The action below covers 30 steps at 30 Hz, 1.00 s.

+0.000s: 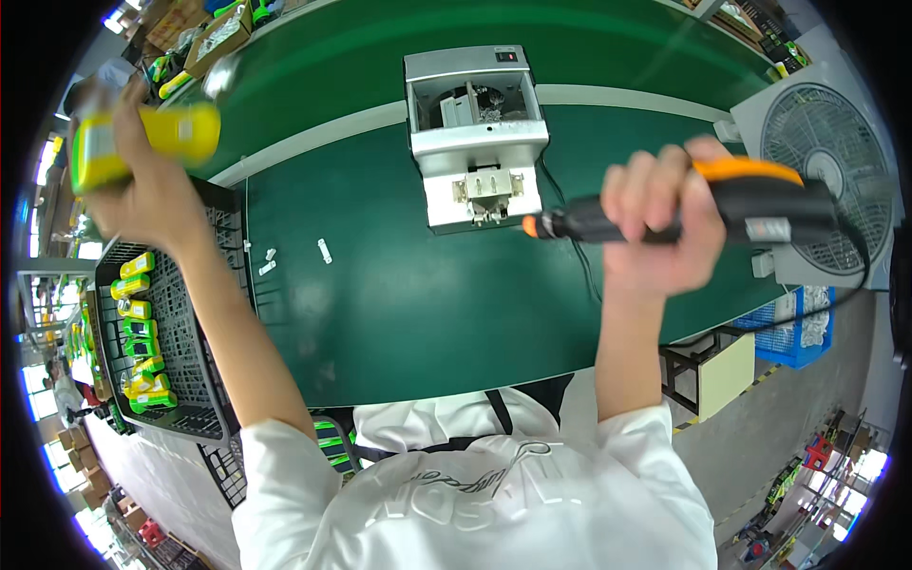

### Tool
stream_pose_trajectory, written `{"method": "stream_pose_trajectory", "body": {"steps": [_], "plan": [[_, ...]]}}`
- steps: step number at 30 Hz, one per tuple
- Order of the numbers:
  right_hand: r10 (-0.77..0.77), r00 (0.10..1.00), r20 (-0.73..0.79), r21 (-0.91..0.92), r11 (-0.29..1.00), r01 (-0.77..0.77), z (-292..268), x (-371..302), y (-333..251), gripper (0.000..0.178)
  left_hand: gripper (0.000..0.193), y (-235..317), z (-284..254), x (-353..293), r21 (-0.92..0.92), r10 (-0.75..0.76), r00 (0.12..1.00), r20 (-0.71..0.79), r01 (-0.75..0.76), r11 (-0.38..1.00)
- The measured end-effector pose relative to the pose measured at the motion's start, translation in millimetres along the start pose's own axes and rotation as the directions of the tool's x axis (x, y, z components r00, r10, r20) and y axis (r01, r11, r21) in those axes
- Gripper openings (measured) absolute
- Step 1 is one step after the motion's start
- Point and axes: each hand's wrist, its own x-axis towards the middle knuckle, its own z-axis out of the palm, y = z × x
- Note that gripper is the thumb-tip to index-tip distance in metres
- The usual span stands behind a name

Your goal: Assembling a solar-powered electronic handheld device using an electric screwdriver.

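Note:
My left hand (152, 195), raised at the far left and smeared by motion, is closed round a yellow-and-green plastic housing (180, 133). What kind of device it is, I cannot make out. On the other side, my right hand (665, 214) grips a black electric screwdriver (774, 204) with an orange strip. Its orange-tipped nose (532, 226) points left, close to the front of a silver screw feeder (480, 138) on the green table. Screws show in the feeder's open bin. Several small white plastic pieces (325, 251) lie on the table's left part.
A black crate (176, 304) with several yellow-and-green housings (141, 328) stands left of the green table (427, 323). A white fan (822, 171) is at the right, near the screwdriver's cord. A blue basket (807, 332) and a stool (722, 375) stand below on the right.

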Motion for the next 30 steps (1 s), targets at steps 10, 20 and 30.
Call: {"method": "stream_pose_trajectory", "body": {"steps": [10,20,30], "plan": [[-0.007,1.0,0.011,-0.216,0.976,0.009,26,8,36,0.025,0.06,123,-66,-143,-0.119,0.16,0.068,0.985,-0.411,0.904],[0.038,0.983,0.179,-0.43,0.902,0.044,43,1,48,0.018,0.057,88,-28,-207,-0.086,0.133,0.029,0.991,-0.619,0.78],[0.406,0.912,0.055,-0.413,0.841,-0.35,41,41,46,0.023,0.042,75,-20,-204,-0.022,0.014,0.237,0.971,0.032,0.999]]}}
